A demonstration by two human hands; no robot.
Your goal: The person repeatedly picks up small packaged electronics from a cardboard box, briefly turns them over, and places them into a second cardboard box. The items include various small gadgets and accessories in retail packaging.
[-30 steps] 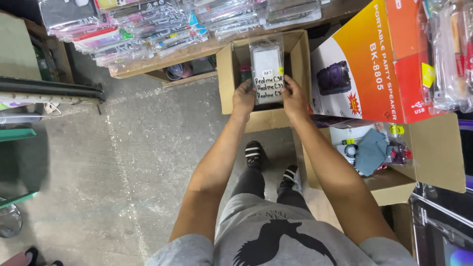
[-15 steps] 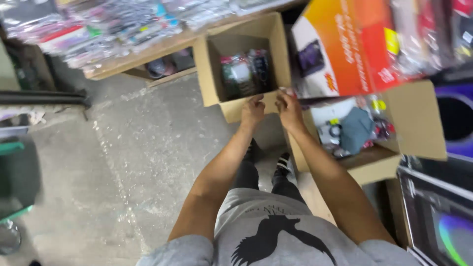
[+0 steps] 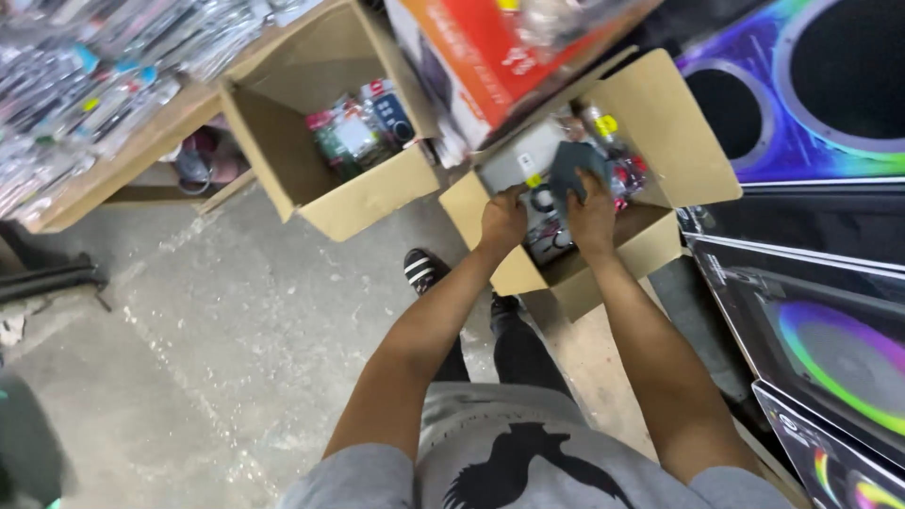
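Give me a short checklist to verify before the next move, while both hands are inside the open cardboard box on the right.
1. Left hand touches the packaged items in the right cardboard box: ok.
2. Right hand lies on the dark blue-grey item: ok.
3. Firm grip of either hand: cannot tell, fingers are partly hidden.
4. Box flaps stand open above the hands: ok.
5. Left cardboard box stands open and holds packages: ok.
6. Feet stand on bare floor beside the boxes: ok.

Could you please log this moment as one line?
left hand: on packets | right hand: on packets | right box: open | left box: untouched
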